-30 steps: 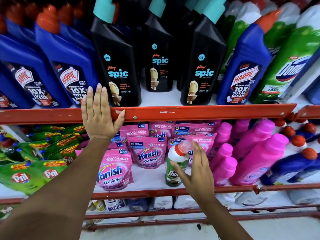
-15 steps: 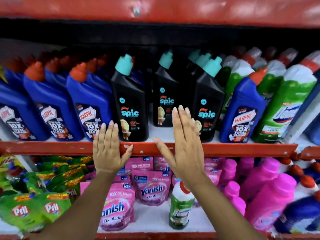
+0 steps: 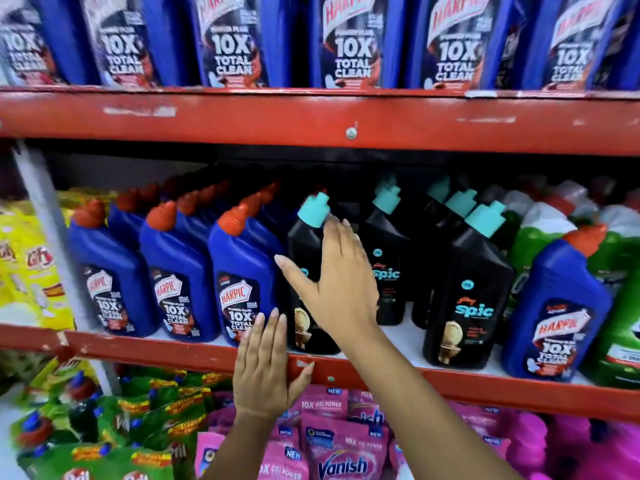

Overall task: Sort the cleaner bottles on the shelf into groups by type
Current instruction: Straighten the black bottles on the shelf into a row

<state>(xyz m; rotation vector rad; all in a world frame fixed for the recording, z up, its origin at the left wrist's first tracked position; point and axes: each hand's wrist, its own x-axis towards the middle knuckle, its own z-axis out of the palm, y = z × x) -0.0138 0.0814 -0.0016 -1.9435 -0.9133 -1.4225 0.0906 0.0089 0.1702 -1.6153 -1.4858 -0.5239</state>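
Note:
On the middle shelf stand blue Harpic bottles at the left and black Spic bottles with teal caps in the middle. One more blue Harpic bottle stands alone to their right, among green Domex bottles. My right hand is open, fingers spread, in front of the leftmost black Spic bottle, just below its teal cap; I cannot tell if it touches. My left hand lies flat and open on the red shelf rail.
Large Harpic bottles fill the top shelf above a red rail. Below lie pink Vanish pouches, green Pril pouches and pink bottles. Yellow packs sit at the far left.
My right hand has risen from the lower shelf, where it let go of a small Domex bottle, up to the black Spic bottle. The view tilted upward. My left hand stayed on the rail.

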